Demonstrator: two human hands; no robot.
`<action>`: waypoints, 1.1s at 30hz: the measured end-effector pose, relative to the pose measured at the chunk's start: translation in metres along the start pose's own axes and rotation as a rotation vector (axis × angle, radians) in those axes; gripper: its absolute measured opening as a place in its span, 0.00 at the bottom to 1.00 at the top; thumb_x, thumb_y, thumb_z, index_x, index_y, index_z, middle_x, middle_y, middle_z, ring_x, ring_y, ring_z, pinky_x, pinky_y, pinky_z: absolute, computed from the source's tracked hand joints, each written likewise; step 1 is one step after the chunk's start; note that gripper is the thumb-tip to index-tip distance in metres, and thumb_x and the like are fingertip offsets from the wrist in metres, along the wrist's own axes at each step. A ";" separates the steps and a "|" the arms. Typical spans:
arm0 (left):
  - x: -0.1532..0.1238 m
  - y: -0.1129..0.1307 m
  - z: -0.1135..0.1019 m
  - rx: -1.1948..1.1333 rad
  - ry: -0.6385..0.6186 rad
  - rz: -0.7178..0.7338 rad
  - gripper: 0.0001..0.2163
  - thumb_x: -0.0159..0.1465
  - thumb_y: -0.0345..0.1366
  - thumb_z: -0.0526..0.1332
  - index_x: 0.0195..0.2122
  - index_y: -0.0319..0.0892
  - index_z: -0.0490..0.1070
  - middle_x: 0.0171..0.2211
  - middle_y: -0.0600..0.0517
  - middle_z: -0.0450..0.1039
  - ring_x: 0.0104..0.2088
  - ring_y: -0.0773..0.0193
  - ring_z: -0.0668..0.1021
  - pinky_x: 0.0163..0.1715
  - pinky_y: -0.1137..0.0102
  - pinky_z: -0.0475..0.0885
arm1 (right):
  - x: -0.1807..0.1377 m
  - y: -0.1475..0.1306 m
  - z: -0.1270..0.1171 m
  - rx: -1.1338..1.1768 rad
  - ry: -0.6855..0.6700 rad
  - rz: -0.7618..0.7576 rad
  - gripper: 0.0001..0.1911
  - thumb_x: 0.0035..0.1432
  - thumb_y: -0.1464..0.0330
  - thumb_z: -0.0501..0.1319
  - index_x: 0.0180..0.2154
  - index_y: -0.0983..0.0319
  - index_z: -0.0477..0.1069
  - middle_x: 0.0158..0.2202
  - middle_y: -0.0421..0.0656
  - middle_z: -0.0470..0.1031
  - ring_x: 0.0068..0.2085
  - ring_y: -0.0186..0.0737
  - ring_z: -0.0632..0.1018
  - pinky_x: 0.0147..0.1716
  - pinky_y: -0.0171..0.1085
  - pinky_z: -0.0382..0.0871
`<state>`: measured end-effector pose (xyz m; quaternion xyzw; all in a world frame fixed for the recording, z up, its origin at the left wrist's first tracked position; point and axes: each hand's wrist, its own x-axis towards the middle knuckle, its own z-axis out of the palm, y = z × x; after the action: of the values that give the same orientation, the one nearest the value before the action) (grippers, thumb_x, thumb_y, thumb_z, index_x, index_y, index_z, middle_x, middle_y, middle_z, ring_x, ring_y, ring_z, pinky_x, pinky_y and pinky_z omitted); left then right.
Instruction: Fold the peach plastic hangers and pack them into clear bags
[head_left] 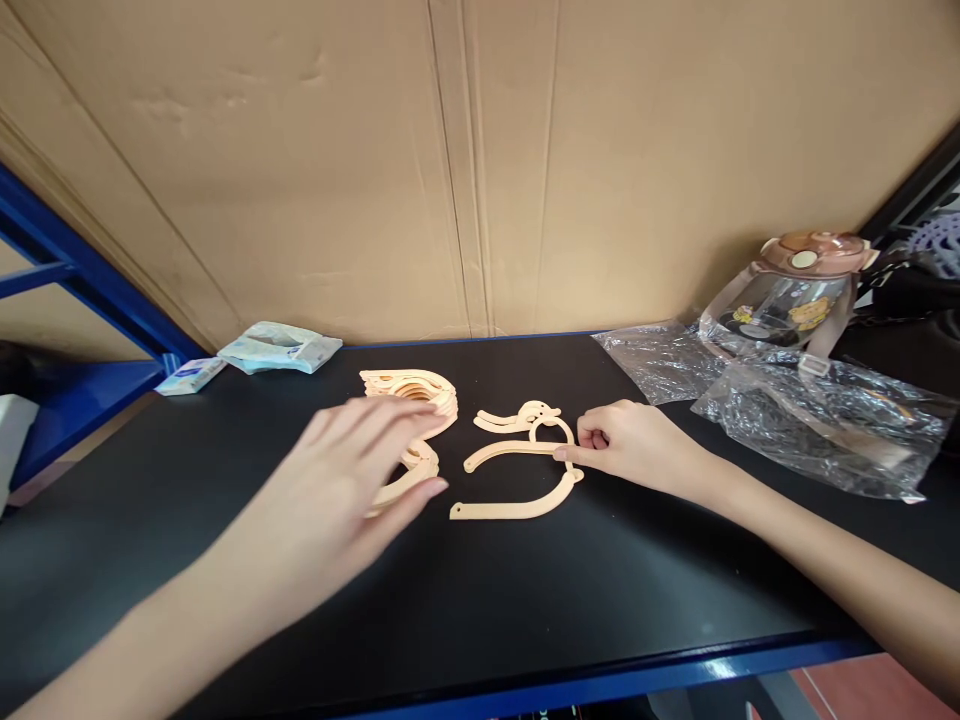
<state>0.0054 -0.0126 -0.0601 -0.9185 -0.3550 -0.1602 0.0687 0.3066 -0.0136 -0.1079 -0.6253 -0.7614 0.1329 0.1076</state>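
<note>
A peach plastic folding hanger (517,470) lies spread open on the black table (525,600), its two arms pointing left. My right hand (637,445) pinches its ring end, fingers curled. A stack of the same peach hangers (412,395) lies just left of it. My left hand (352,470) hovers over the near part of that stack, fingers stretched out and together, holding nothing.
Crumpled clear plastic bags (817,420) lie at the right, with a brown-lidded clear water bottle (795,290) behind them. A light blue packet (277,348) and a small box (191,376) sit at the back left. Cardboard (480,160) lines the back; a blue rack frame (90,290) stands left.
</note>
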 end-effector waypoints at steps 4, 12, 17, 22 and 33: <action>0.020 0.031 0.034 0.174 0.025 0.211 0.13 0.69 0.32 0.49 0.46 0.41 0.72 0.44 0.47 0.76 0.45 0.52 0.74 0.42 0.58 0.64 | 0.000 0.008 0.003 0.176 -0.061 0.036 0.17 0.58 0.56 0.57 0.23 0.59 0.72 0.21 0.37 0.70 0.23 0.34 0.68 0.23 0.34 0.54; 0.023 0.035 0.075 0.247 -0.028 0.240 0.14 0.64 0.21 0.52 0.48 0.33 0.71 0.42 0.43 0.76 0.41 0.52 0.74 0.37 0.61 0.63 | 0.003 0.021 0.005 0.448 -0.050 0.047 0.18 0.58 0.56 0.56 0.26 0.62 0.71 0.22 0.37 0.67 0.25 0.33 0.66 0.25 0.34 0.56; 0.014 0.037 0.075 0.119 -0.101 0.218 0.17 0.61 0.19 0.52 0.49 0.38 0.70 0.44 0.45 0.73 0.38 0.55 0.73 0.35 0.63 0.66 | 0.004 0.023 0.006 0.541 -0.020 0.058 0.18 0.60 0.55 0.55 0.26 0.61 0.66 0.23 0.37 0.66 0.26 0.34 0.65 0.27 0.35 0.57; 0.009 0.040 0.071 0.017 -0.174 0.157 0.19 0.62 0.18 0.50 0.52 0.39 0.66 0.45 0.47 0.71 0.36 0.57 0.74 0.32 0.64 0.70 | 0.006 0.022 0.007 0.763 -0.020 0.023 0.18 0.60 0.55 0.56 0.25 0.60 0.62 0.24 0.36 0.66 0.27 0.33 0.67 0.30 0.35 0.61; 0.009 0.033 0.068 -0.146 0.039 0.058 0.17 0.67 0.21 0.46 0.53 0.39 0.64 0.47 0.48 0.72 0.43 0.58 0.75 0.42 0.65 0.72 | 0.008 0.027 0.014 0.979 -0.026 0.045 0.26 0.57 0.59 0.61 0.54 0.62 0.61 0.26 0.36 0.72 0.26 0.33 0.69 0.28 0.36 0.63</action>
<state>0.0510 -0.0151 -0.1212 -0.9277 -0.3142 -0.2012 0.0130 0.3250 -0.0016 -0.1301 -0.5156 -0.5972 0.4853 0.3769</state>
